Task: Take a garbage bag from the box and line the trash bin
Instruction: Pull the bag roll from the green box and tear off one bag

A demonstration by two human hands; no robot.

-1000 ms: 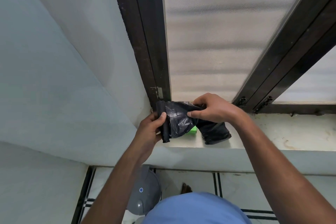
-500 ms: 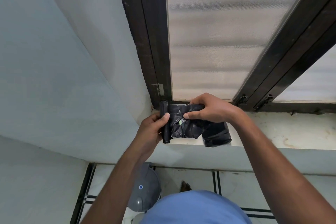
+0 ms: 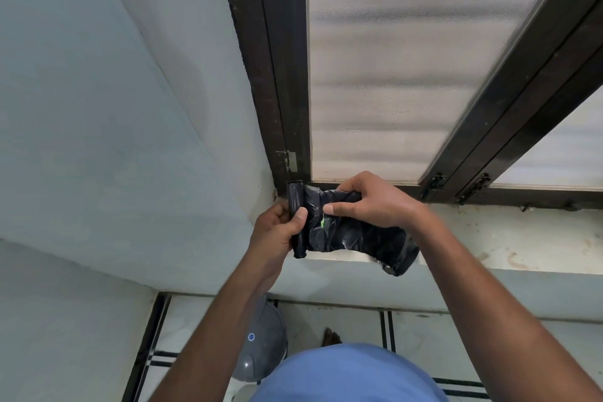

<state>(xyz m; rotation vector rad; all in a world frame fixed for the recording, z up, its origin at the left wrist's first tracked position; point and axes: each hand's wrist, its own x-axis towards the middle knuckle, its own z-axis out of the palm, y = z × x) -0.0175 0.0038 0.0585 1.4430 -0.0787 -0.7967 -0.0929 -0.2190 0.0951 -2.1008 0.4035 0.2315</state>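
Over the window ledge (image 3: 509, 238) I hold a roll of black garbage bags (image 3: 297, 222). My left hand (image 3: 277, 227) grips the rolled part, upright, with the thumb across it. My right hand (image 3: 372, 201) pinches the unrolled black bag (image 3: 355, 235), which stretches to the right and droops over the ledge's edge. A sliver of green shows through the plastic near my right thumb. The box is hidden behind the bag. The grey trash bin (image 3: 261, 346) stands on the floor below, partly behind my left forearm.
A dark-framed window with frosted panes (image 3: 375, 75) rises behind the ledge. A pale wall (image 3: 98, 140) closes in on the left. Tiled floor (image 3: 355, 323) with dark stripes lies below, and my blue shirt (image 3: 346, 375) fills the bottom centre.
The roll has turned more upright in my left hand and the bag is pulled out flatter to the right. The green box seen earlier under the bag is now covered.
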